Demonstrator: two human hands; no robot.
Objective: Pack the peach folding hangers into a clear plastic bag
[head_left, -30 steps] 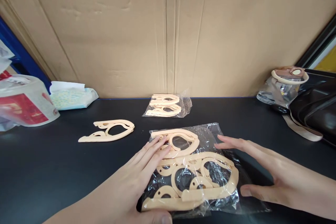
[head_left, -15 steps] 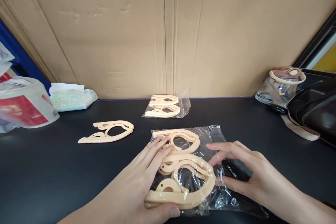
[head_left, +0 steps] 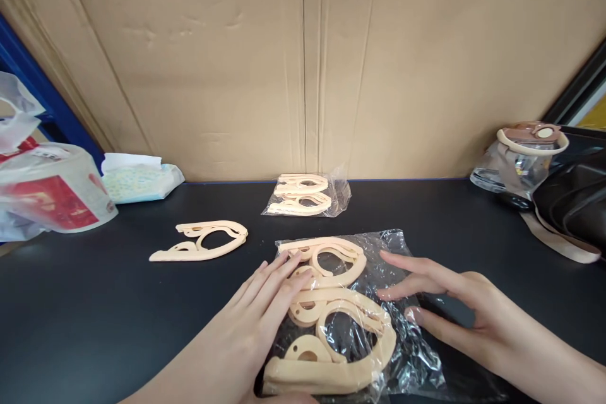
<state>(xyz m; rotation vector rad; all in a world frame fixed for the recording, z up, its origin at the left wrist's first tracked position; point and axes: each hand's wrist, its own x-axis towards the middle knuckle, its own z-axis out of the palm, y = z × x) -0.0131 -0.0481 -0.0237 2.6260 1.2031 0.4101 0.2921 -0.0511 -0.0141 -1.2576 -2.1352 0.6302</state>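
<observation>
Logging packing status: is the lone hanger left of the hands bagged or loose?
Loose: the lone hanger lies bare on the black table, no film around it.

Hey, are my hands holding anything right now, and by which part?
Nothing is gripped. The left hand lies flat on the left edge of the bag of hangers; the right hand touches its right side.

left hand flat, fingers extended; right hand open, fingers spread
</observation>
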